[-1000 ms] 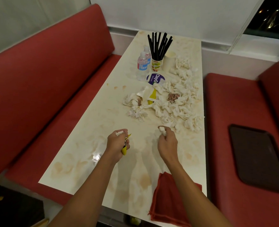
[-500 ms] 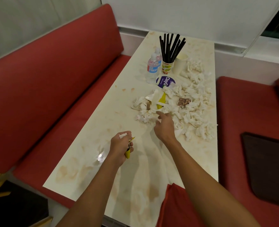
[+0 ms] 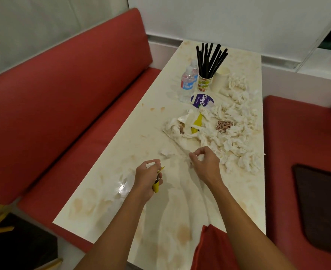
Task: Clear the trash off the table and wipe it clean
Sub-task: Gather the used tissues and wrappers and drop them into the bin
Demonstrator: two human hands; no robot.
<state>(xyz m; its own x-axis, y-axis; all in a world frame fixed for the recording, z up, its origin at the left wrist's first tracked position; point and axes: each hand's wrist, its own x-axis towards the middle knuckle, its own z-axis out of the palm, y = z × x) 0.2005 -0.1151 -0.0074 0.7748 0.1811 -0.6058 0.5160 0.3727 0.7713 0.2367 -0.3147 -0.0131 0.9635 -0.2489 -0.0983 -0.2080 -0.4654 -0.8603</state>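
Red benches flank the stained surface [image 3: 106,191]. Left hand [image 3: 148,177] clutches tissue and a yellow wrapper; right hand [image 3: 204,164] pinches a wad beside the tissues [image 3: 228,137], soft, light, graspable anywhere.

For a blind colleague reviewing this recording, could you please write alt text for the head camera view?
Two bare hands gather trash over a stained cream table: the left hand grips a tissue and yellow wrapper, and the right hand pinches a crumpled tissue. Beyond lie a tissue pile, water bottles and a cup of black straws, between red benches.
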